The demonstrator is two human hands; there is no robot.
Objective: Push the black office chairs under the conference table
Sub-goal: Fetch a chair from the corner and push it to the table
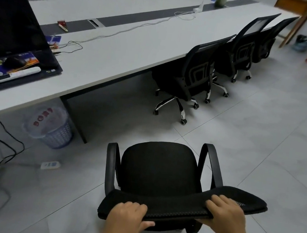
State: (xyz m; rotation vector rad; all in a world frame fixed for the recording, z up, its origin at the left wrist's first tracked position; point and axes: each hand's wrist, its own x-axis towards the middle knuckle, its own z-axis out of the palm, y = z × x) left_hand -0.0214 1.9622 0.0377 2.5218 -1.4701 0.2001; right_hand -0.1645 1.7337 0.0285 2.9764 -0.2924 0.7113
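A black office chair point(158, 169) with armrests stands on the tiled floor right below me, its seat facing the long grey conference table point(130, 53). My left hand point(130, 214) grips the left part of the backrest's top edge, fingers over the top and thumb underneath. My right hand point(226, 213) grips the right part of the same edge. The chair is well apart from the table. Three more black chairs point(194, 74) stand pushed in along the table's right side.
A lilac waste basket point(52, 131) stands under the table's near end beside a dark table leg point(74, 118). Cables and a power strip point(50, 165) lie on the floor at left. An open laptop point(10, 41) sits on the table. More chairs line the far side.
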